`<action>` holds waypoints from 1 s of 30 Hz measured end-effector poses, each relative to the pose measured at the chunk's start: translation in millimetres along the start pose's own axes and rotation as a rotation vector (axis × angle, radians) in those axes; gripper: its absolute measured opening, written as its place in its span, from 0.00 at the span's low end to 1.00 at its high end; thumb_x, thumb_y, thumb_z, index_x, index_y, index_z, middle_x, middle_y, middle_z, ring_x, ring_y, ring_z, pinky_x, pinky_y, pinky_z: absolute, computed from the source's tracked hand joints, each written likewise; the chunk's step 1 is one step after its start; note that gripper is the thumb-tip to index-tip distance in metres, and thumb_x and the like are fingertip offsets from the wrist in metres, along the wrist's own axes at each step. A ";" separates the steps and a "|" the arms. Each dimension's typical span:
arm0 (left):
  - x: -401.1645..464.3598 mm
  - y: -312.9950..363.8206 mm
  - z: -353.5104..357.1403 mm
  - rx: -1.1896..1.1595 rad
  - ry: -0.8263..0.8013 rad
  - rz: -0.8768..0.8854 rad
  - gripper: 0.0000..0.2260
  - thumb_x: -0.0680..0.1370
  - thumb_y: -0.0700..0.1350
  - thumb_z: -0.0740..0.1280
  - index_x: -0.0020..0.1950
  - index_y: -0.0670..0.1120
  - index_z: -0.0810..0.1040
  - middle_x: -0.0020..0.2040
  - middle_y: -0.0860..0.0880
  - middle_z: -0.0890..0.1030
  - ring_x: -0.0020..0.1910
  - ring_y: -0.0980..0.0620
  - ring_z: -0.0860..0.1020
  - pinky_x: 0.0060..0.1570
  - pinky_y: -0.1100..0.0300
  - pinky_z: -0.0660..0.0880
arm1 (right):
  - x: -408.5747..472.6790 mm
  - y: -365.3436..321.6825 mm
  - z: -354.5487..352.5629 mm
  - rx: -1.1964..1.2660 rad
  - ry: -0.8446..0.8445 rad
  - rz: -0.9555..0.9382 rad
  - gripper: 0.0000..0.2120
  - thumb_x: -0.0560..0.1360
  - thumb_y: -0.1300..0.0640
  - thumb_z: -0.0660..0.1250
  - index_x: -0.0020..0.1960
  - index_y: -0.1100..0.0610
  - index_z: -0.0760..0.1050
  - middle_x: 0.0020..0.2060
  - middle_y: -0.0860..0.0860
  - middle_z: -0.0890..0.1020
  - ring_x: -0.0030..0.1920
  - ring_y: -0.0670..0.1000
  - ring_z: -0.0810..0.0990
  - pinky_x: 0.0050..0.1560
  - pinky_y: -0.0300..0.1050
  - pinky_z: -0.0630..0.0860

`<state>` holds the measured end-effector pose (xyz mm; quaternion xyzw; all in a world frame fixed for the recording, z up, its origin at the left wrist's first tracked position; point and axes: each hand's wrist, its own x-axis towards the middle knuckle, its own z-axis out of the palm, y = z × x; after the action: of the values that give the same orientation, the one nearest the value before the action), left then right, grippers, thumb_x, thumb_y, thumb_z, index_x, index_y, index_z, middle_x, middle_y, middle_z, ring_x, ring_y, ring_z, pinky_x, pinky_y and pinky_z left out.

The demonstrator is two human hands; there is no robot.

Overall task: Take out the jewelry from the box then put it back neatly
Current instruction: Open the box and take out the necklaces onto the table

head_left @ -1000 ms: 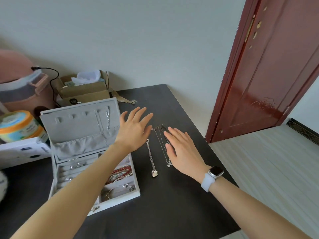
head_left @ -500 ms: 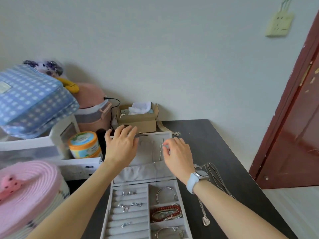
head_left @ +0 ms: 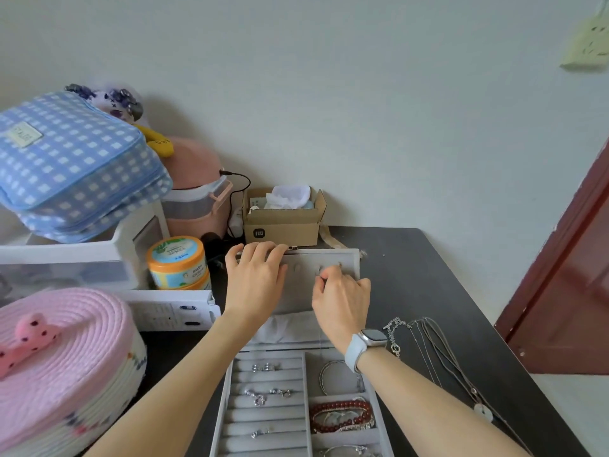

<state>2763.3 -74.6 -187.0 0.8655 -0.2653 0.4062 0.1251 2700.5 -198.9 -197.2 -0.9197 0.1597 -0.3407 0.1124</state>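
Box [head_left: 304, 404]: open on the bench [head_left: 428, 278], lid [head_left: 306, 285] upright in front of you.
Left hand [head_left: 255, 278]: your fingers [head_left: 263, 250] curl over the lid's top edge, holding it steady.
Right hand [head_left: 341, 296]: fingers bunched at the hooks in the lid's right part, seemingly pinching something thin. You can't tell for sure, it's too small. A faint strand may hang below your wrist.
Out so far: necklaces [head_left: 431, 351] lie on the bench right of the box, near your watch [head_left: 365, 341].
Left inside: rings [head_left: 265, 367] in the left slots, bangle [head_left: 337, 374] and red bracelet [head_left: 342, 415] in the right compartments.
Progress: early, by my read. You've only partly emptied it. Rings and bracelets are yet to come out, and none of the tidy return has begun.
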 end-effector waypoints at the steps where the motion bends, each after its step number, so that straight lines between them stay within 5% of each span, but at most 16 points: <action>1: -0.3 -0.2 0.6 -0.007 0.008 0.000 0.15 0.73 0.47 0.56 0.50 0.46 0.81 0.46 0.48 0.82 0.46 0.46 0.80 0.54 0.48 0.68 | 0.6 -0.9 1.0 0.010 0.012 0.002 0.09 0.64 0.60 0.72 0.31 0.56 0.72 0.17 0.49 0.74 0.19 0.52 0.72 0.33 0.42 0.61; 6: -2.1 -0.4 -3.7 -0.035 -0.009 -0.011 0.15 0.73 0.46 0.56 0.51 0.45 0.80 0.47 0.47 0.82 0.46 0.46 0.80 0.52 0.46 0.71 | 1.0 -2.1 1.8 0.082 0.014 0.001 0.06 0.67 0.60 0.62 0.31 0.57 0.72 0.17 0.51 0.75 0.18 0.54 0.72 0.34 0.42 0.61; 13: -2.9 2.1 -6.7 -0.067 -0.009 -0.039 0.12 0.69 0.39 0.72 0.51 0.44 0.80 0.47 0.46 0.82 0.47 0.44 0.80 0.51 0.45 0.72 | 23.7 7.4 -25.0 0.156 -0.094 -0.102 0.08 0.79 0.60 0.53 0.48 0.60 0.71 0.38 0.56 0.82 0.40 0.59 0.77 0.47 0.49 0.63; 19: -0.9 3.9 -13.6 -0.082 -0.075 -0.068 0.14 0.66 0.38 0.75 0.50 0.44 0.81 0.46 0.46 0.82 0.46 0.44 0.80 0.51 0.44 0.72 | 47.6 1.2 -58.4 0.268 -0.233 -0.176 0.06 0.77 0.64 0.54 0.42 0.57 0.63 0.40 0.51 0.75 0.41 0.54 0.72 0.39 0.45 0.64; 23: 0.2 6.3 -18.5 -0.121 -0.138 -0.104 0.16 0.64 0.38 0.75 0.51 0.44 0.81 0.46 0.46 0.82 0.47 0.43 0.80 0.53 0.40 0.70 | 55.7 -6.3 -80.4 0.579 -0.298 -0.087 0.09 0.79 0.63 0.51 0.41 0.55 0.63 0.33 0.47 0.75 0.39 0.51 0.75 0.45 0.50 0.73; 27: -2.9 15.0 -31.2 -0.264 -0.147 -0.194 0.14 0.70 0.39 0.69 0.55 0.44 0.80 0.54 0.46 0.81 0.59 0.44 0.76 0.63 0.36 0.60 | 59.1 -17.5 -109.3 0.869 -0.285 -0.028 0.12 0.79 0.66 0.51 0.38 0.56 0.63 0.32 0.52 0.74 0.33 0.46 0.74 0.35 0.31 0.71; 30: -7.5 30.3 -53.7 -0.553 -0.172 -0.231 0.15 0.76 0.43 0.62 0.61 0.45 0.76 0.60 0.49 0.78 0.65 0.48 0.71 0.67 0.48 0.59 | 57.1 -21.0 -129.3 0.934 -0.266 -0.022 0.10 0.79 0.66 0.51 0.41 0.58 0.64 0.32 0.52 0.75 0.29 0.41 0.74 0.29 0.28 0.68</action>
<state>2708.2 -73.8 -158.5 0.8542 -0.2752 0.2268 0.3784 2660.3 -213.3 -60.8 -0.8081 -0.0360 -0.2565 0.5291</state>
